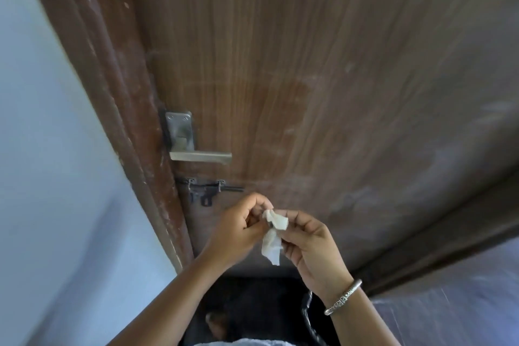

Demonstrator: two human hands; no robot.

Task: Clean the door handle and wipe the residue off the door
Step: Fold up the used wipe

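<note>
A brown wooden door [309, 64] fills the view, with pale smears across its right half. A silver lever door handle [200, 156] on a metal plate sits at the door's left edge. Below and to the right of the handle, my left hand [241, 229] and my right hand [311, 244] both pinch a small crumpled white tissue [272, 236] between them. The tissue hangs a little in front of the door, apart from the handle. My right wrist wears a silver bangle.
A dark sliding bolt latch [207, 191] is fixed just under the handle. The brown door frame [118, 93] runs down the left, beside a pale blue wall [42, 177]. A dark floor patch lies below my hands.
</note>
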